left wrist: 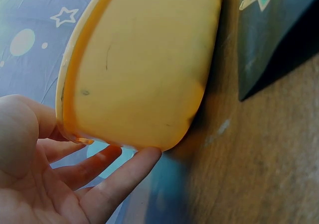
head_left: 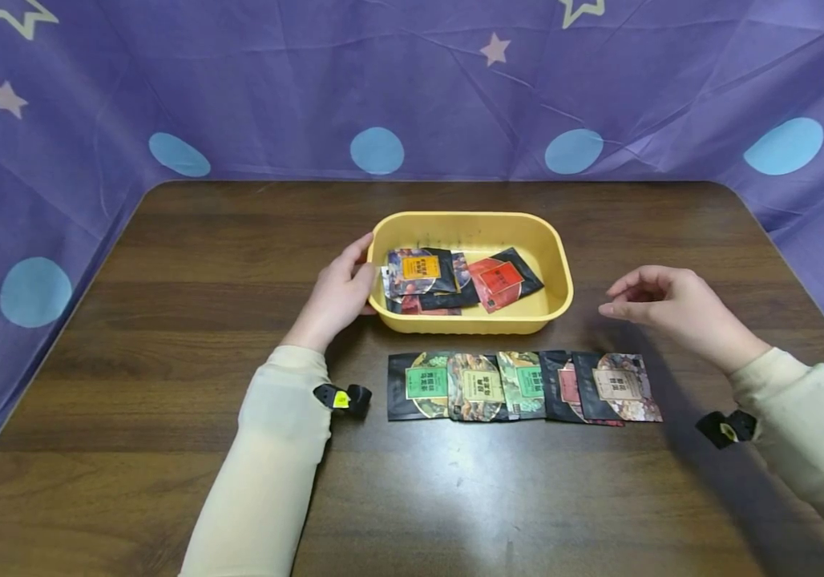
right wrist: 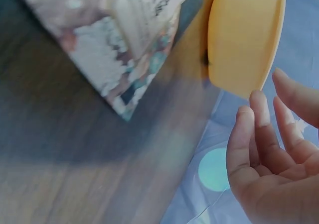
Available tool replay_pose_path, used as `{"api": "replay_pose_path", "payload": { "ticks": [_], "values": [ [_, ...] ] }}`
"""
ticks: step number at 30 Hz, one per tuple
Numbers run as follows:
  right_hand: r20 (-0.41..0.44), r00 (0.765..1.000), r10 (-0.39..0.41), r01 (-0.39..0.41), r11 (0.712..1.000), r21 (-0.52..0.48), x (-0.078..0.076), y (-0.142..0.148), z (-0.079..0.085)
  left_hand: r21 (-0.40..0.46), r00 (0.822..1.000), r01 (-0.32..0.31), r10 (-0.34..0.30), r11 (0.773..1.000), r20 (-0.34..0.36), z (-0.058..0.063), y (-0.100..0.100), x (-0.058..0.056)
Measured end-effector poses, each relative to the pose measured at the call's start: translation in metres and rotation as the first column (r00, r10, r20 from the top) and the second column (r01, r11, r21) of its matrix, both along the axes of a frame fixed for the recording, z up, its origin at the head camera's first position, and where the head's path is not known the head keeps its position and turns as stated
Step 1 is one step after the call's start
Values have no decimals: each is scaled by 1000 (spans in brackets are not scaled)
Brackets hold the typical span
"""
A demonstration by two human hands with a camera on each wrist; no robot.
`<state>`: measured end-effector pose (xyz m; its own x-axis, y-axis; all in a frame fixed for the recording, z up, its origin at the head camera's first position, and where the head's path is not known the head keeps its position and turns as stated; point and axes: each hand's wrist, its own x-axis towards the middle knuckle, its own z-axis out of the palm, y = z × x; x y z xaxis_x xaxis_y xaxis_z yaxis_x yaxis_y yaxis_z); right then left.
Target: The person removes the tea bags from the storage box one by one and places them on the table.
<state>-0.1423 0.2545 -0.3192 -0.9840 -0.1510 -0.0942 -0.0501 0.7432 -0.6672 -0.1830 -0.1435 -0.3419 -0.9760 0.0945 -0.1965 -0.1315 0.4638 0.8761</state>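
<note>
A yellow plastic basin (head_left: 470,324) stands on the table with several printed sachets inside, among them an orange-labelled sachet (head_left: 421,268) and a red-labelled sachet (head_left: 502,278). My left hand (head_left: 336,292) holds the basin's left end; in the left wrist view its thumb meets the rim and its fingers touch the outer wall. Right of the basin, my right hand (head_left: 679,308) hovers with loosely bent fingers and nothing between them. Below it lies a beige-labelled sachet (head_left: 617,386), the rightmost of an overlapping row in front of the basin.
The row also has a green-labelled sachet (head_left: 422,385) at its left end, with several more between. All lie on a dark wooden table (head_left: 203,320). A purple curtain (head_left: 448,96) with stars and dots hangs behind and at the sides.
</note>
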Motion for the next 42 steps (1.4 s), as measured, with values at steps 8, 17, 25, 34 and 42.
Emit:
{"api": "replay_pose_path", "payload": {
  "ticks": [8,17,25,34,42],
  "values": [
    [-83,996,-26,22,998,-57,-5,-20,8,1,1000,4,-4,1000,-4,0,-1,0],
    [-138,990,-27,8,990,-138,-15,-41,13,11,1000,4,-4,1000,-14,0,-1,-1],
    [-192,981,-31,-14,972,-233,-27,-63,15,1,1000,9,-9,1000,-21,-1,-2,-1],
    [-176,983,48,-79,983,-168,-37,-74,14,-12,1000,7,-7,1000,-10,1,-1,-1],
    [-122,983,138,-144,988,-46,-47,-80,9,-14,1000,7,-7,1000,-5,1,-1,-1]
  ]
}}
